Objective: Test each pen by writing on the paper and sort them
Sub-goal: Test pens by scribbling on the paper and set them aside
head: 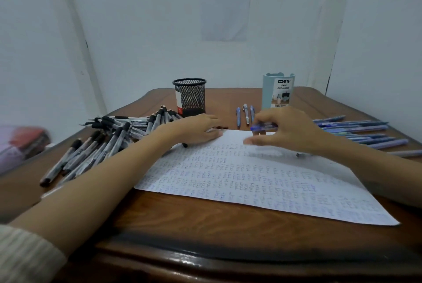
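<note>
At white handwritten paper's (251, 180) far edge: right hand (288, 132) fingers pinch half-hidden blue plastic pen (265, 127); left hand (196, 130) fingers lie together.

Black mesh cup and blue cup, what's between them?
Three pens lie side by side between the mesh cup and blue cup, in the head view.

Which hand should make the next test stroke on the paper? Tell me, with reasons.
Right. The right hand pinches a blue pen just above the paper. The left hand lies flat at the paper's far left corner, well placed to steady it.
</note>
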A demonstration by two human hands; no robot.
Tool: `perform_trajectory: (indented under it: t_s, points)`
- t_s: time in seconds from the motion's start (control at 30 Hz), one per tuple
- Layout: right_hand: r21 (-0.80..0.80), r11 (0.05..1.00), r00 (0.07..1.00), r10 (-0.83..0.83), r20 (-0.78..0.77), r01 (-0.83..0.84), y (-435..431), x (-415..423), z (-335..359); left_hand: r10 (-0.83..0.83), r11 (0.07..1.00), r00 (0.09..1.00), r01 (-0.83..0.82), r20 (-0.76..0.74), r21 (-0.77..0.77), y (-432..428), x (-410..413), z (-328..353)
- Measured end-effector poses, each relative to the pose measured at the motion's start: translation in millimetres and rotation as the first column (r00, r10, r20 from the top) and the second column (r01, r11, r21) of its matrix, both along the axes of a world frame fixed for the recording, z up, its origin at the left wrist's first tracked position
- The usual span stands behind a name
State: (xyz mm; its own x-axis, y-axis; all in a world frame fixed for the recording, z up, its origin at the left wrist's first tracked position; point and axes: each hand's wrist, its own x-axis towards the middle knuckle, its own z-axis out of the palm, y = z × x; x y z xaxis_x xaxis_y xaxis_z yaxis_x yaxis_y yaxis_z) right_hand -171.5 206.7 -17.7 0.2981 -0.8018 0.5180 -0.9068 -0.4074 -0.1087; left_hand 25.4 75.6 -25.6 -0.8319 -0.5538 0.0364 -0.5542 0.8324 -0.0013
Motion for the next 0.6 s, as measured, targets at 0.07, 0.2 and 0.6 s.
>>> perform_trajectory:
  t_s: [0.07,0.2,0.6]
  points:
    - [-0.018,0.999,0.999,0.031,0.022,-0.031,0.1,-2.2,5.9,-0.002,1.0,1.0,0.002,0.004,0.004,-0.1,-0.3,0.4]
    - [-0.271,0.962,0.893,0.088,0.441,0.039,3.3,-6.9,24.0,-0.01,1.0,1.0,0.01,0.007,0.009,-0.8,-0.2,1.4]
    - [0.376,0.85,0.436,-0.2,0.878,-0.369,12.9,11.1,23.6,0.011,0.991,0.998,-0.02,-0.062,-0.135,-13.3,21.1,5.9]
